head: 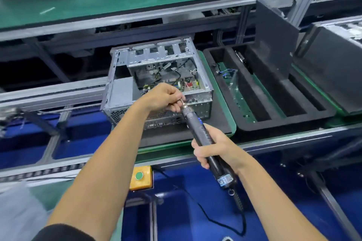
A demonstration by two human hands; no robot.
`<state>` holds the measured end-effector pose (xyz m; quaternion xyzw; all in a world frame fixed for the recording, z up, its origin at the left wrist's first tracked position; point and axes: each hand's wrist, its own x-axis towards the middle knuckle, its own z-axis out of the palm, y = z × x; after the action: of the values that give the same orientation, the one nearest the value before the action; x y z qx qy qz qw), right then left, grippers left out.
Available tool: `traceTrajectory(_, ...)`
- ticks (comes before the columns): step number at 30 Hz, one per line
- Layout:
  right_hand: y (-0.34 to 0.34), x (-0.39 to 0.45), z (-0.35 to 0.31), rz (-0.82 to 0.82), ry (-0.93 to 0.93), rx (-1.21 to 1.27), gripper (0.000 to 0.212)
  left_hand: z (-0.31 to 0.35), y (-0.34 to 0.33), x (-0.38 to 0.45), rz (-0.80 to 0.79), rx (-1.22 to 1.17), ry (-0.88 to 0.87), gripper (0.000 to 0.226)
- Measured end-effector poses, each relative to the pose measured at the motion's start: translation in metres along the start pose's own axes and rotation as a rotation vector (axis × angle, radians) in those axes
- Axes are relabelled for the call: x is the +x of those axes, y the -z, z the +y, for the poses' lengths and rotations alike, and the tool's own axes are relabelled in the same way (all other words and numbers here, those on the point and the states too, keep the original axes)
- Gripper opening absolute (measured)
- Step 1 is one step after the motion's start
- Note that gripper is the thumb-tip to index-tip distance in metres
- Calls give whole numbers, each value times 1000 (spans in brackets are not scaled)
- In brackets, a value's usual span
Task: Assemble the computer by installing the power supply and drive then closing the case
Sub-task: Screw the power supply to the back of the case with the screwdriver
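Observation:
An open grey metal computer case [121, 64] stands on a green-edged pallet [223, 92], with its board and cables showing inside. A grey power supply [122, 92] sits in its near left corner. My right hand [213, 148] grips a black electric screwdriver [197, 131], whose tip points up at the case's near top edge. My left hand [166, 98] pinches the screwdriver's bit at that edge. A black side panel [274, 39] leans upright behind the foam tray.
A black foam tray [274, 123] with long slots lies right of the case and holds a clear plastic piece and cables. Another dark case [333, 68] stands at the far right. A yellow box with a green button [140, 177] sits on the near rail.

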<state>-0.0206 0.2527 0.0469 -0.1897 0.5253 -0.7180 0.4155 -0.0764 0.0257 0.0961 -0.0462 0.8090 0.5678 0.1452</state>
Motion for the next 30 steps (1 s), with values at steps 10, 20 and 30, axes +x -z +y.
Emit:
traceTrajectory(10,-29,18,39,-14,-153,-62,46,-47,29,-25,-251,170,202,23)
traceTrajectory(20,-26,12,59,19,-194,-47,52,-28,41,-30,5,334,128,17)
traceTrajectory(30,-26,25,78,159,-234,-37,50,-45,46,11,476,665,-121,29)
